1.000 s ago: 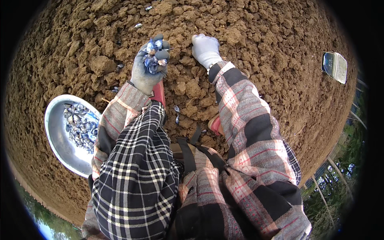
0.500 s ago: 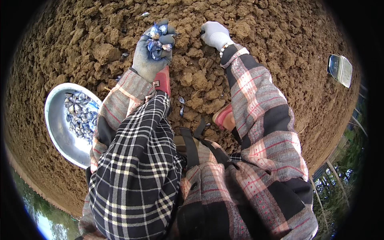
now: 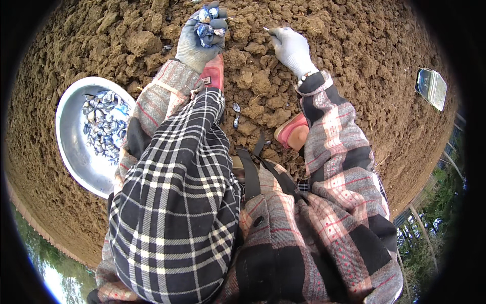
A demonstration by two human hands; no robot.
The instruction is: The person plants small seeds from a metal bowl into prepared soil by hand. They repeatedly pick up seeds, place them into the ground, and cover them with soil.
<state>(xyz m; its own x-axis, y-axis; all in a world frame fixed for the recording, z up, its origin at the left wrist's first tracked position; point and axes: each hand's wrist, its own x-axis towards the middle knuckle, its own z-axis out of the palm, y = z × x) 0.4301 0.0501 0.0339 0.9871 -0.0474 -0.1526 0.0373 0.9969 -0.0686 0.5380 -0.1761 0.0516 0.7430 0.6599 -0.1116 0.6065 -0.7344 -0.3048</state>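
Note:
My left hand [image 3: 195, 48], in a grey soil-darkened glove, is curled palm up around several blue-stained, clove-like pieces [image 3: 205, 31]. To its right, just above the soil, my right hand [image 3: 293, 49] wears a paler glove. Its thumb and fingers pinch a small piece with a pale tip [image 3: 266, 29]; the rest is hidden by the fingers. More of the same blue-and-white pieces [image 3: 101, 126] lie in a metal basin [image 3: 65, 129] at the left. Two loose pieces [image 3: 236, 107] rest on the soil between my feet.
Brown, lumpy soil [image 3: 354, 61] surrounds me. My pink shoes stand apart, the left [image 3: 213, 73] below my left hand and the right [image 3: 291, 130] beside my right sleeve. A clear-sided rectangular container [image 3: 431, 88] sits at the far right. Poles and greenery show at the lower right.
My right hand has lifted slightly back and turned, so the pinched piece now shows. The left hand, still full, sits higher in view, as does the basin; the view has shifted.

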